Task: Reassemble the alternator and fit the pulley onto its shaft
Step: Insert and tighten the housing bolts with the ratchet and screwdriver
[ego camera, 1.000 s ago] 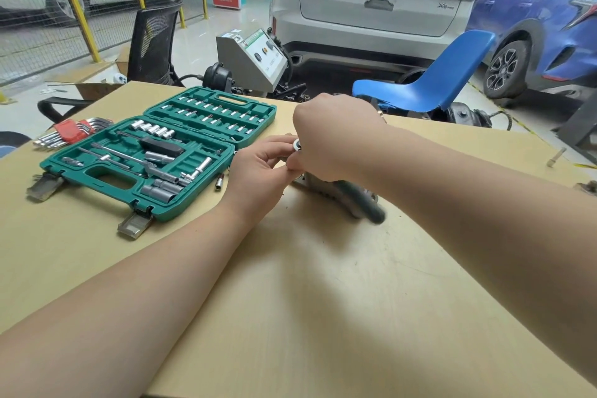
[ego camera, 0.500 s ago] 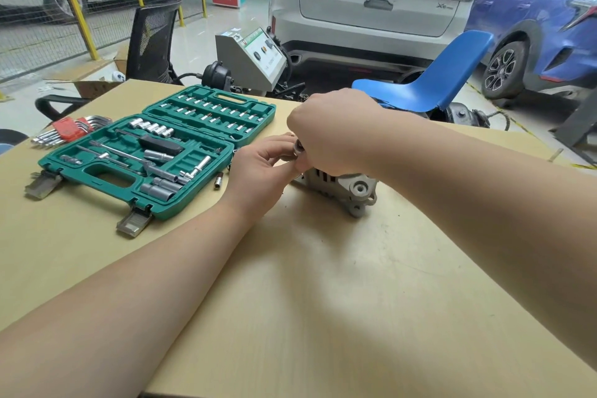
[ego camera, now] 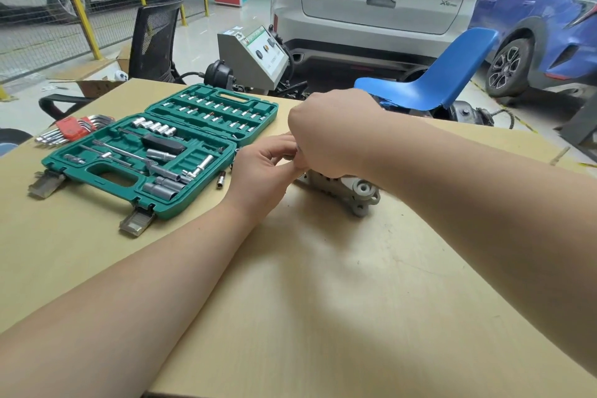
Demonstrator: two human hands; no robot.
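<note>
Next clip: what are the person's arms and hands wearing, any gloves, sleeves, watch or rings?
Nothing visible. The left hand and right hand are ungloved, both forearms are bare as far as the frame shows, and no watch, ring or marking can be seen.

Both hands (ego camera: pixel 329 136) over alternator (ego camera: pixel 352 191)

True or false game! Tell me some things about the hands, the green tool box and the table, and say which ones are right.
1. The green tool case lies open. True.
2. Both hands are at the alternator. True.
3. The red key set sits inside the case. False: it lies on the table beside it.
4. A blue chair stands behind the table. True.
5. The left hand rests on the case. False: it meets the right hand.
</note>
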